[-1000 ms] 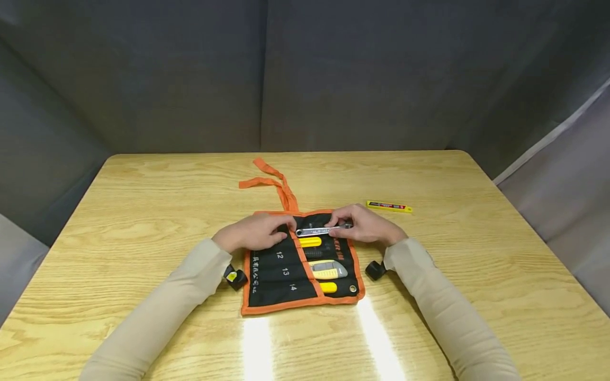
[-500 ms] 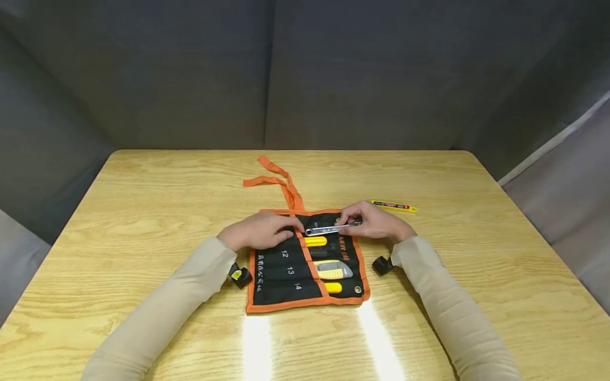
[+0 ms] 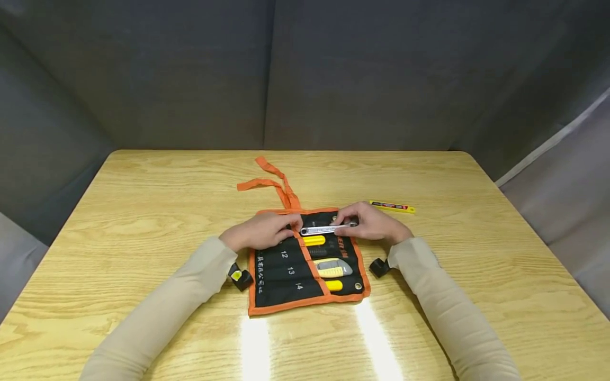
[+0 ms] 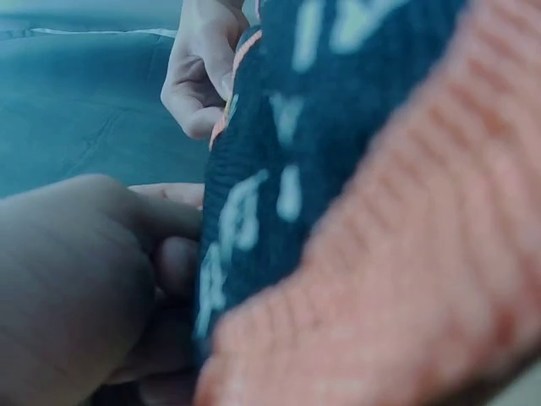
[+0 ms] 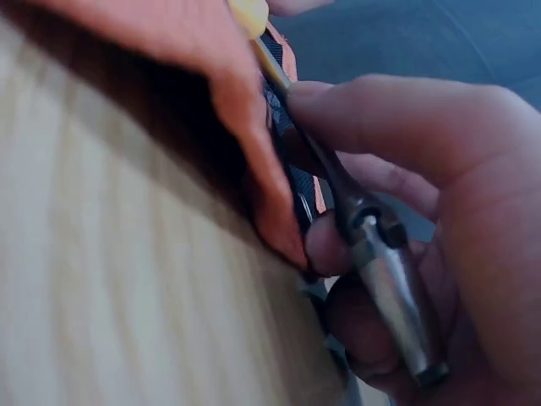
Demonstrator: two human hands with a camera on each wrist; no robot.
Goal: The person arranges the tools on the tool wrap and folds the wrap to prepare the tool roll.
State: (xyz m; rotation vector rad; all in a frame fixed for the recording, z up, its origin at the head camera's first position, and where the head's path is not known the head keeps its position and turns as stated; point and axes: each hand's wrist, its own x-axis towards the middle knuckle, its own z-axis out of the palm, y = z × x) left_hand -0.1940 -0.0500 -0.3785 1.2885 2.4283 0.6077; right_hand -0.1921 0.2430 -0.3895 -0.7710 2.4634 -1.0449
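Note:
A black tool roll point(image 3: 281, 293) with orange edging lies on the table in the head view. At its far side, my right hand point(image 3: 369, 223) pinches an adjustable wrench point(image 3: 319, 230) between thumb and fingers. The holed end of the handle points left, right at the pocket's orange edge; my palm partly hides the wrench head point(image 5: 397, 296). My left hand point(image 3: 259, 232) pinches that pocket edge with curled fingers, beside the handle end. A yellow-grey utility knife point(image 3: 333, 268) and two yellow-handled tools sit in the pockets, the upper yellow handle point(image 3: 314, 241) just below the wrench.
A slim yellow case point(image 3: 392, 206) with a dark and red label lies beyond my right hand. Orange ties point(image 3: 271, 177) stretch from the roll's far edge. The wooden table point(image 3: 157, 190) meets a dark curtain at the back.
The wrench's handle end has tilted a little and slid slightly left over the last half second. The orange ties have shifted slightly left. Both hands keep their hold.

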